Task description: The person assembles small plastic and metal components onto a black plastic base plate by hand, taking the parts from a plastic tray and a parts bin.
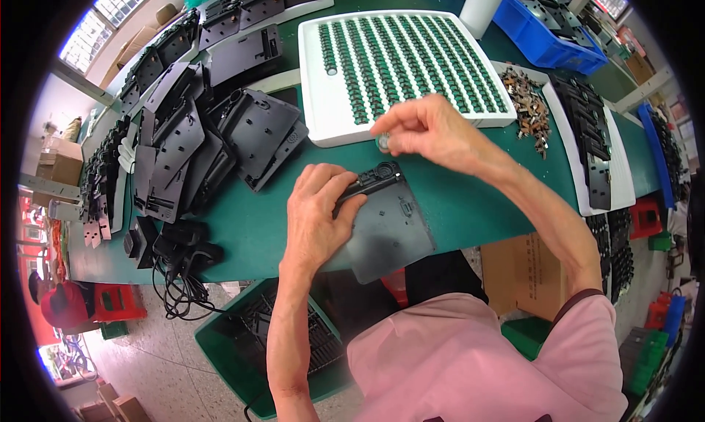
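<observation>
My left hand (317,213) is closed on the top left of a flat black plastic panel (389,235), holding it at the table's front edge. A round recess (384,172) sits in the panel's top right corner. Just above that recess, apart from it, my right hand (437,134) pinches a small round part (382,142) between thumb and fingers. The part looks silvery with a green edge. Behind my right hand, a white tray (317,102) holds many rows of small green and black round parts.
Black panels (257,132) lie piled on the green table (499,202) to the left. Small metal pieces (527,106) are heaped right of the tray, beside a white tray of black parts (587,143). Black cables (180,290) hang off the front left edge above a green bin (228,348).
</observation>
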A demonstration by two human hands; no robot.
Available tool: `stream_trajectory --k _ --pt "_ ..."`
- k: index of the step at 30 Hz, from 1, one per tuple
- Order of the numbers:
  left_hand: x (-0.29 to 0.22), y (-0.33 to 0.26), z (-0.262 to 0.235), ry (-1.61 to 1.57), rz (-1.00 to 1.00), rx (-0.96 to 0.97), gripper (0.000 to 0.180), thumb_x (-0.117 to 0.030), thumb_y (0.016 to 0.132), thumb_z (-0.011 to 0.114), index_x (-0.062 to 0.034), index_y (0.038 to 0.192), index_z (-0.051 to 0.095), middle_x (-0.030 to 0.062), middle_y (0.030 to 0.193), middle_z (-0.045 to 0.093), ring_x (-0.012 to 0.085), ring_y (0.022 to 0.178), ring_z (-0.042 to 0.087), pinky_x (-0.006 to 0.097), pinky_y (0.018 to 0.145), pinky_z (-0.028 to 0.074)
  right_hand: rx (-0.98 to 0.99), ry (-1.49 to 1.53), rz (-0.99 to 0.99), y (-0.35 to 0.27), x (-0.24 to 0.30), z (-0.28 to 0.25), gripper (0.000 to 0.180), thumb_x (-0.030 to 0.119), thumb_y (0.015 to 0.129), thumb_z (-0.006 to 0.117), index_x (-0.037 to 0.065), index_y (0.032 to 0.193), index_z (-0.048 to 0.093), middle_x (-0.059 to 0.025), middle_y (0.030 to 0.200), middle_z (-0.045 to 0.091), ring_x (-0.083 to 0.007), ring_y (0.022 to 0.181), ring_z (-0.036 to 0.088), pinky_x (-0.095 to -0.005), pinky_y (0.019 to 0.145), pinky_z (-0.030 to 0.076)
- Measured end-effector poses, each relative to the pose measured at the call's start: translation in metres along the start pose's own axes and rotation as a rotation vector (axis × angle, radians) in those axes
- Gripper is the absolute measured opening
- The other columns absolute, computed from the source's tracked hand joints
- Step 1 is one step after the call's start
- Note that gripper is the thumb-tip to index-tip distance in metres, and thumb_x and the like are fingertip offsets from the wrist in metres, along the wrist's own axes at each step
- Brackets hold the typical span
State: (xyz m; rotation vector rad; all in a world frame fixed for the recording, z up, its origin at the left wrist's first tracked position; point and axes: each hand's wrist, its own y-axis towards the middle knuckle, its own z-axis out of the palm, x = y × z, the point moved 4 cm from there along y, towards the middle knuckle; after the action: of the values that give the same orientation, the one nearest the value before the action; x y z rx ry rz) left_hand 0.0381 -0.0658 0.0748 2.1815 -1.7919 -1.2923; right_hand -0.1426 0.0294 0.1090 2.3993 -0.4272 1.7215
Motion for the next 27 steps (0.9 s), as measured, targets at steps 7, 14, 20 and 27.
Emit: stream_trajectory --k 7,14,20,27 --pt "-0.002 -0.001 0.001 0.007 0.003 0.023 0.029 -0.004 0.071 0.081 0.0005 0.097 0.070 0.0106 0.094 0.066 0.0286 0.088 0.062 0.038 0.074 0.052 -0.172 -0.011 -0.004 -0.033 -0.019 0.028 0.016 0.000 0.090 0.068 -0.001 0.106 0.072 -0.0009 0.085 0.065 -0.0065 0.075 0.058 -0.0233 0.071 0.050" --pt "-0.004 -0.002 0.000 0.012 -0.018 0.032 0.030 -0.004 0.071 0.081 0.0008 0.098 0.070 0.0103 0.095 0.066 0.0276 0.088 0.062 0.037 0.074 0.052 -0.242 -0.149 -0.073 -0.038 -0.028 0.032 0.016 0.002 0.088 0.073 0.003 0.104 0.072 -0.0017 0.094 0.060 -0.0086 0.073 0.054 -0.0241 0.066 0.047" --pt "-0.003 -0.001 0.002 -0.005 -0.035 0.027 0.029 -0.006 0.069 0.082 -0.0010 0.095 0.070 0.0101 0.094 0.066 0.0299 0.089 0.062 0.040 0.076 0.052 -0.244 -0.234 -0.096 -0.039 -0.023 0.028 0.017 0.000 0.086 0.073 0.002 0.102 0.072 -0.0034 0.095 0.059 -0.0130 0.075 0.057 -0.0274 0.067 0.049" --pt "-0.004 -0.001 0.001 -0.015 -0.039 0.028 0.030 -0.005 0.069 0.082 -0.0009 0.096 0.070 0.0103 0.094 0.066 0.0301 0.088 0.061 0.040 0.076 0.052 -0.205 -0.637 -0.463 -0.035 -0.008 0.030 0.020 -0.002 0.079 0.073 0.003 0.098 0.071 -0.0071 0.089 0.061 -0.0264 0.087 0.059 -0.0383 0.075 0.050"
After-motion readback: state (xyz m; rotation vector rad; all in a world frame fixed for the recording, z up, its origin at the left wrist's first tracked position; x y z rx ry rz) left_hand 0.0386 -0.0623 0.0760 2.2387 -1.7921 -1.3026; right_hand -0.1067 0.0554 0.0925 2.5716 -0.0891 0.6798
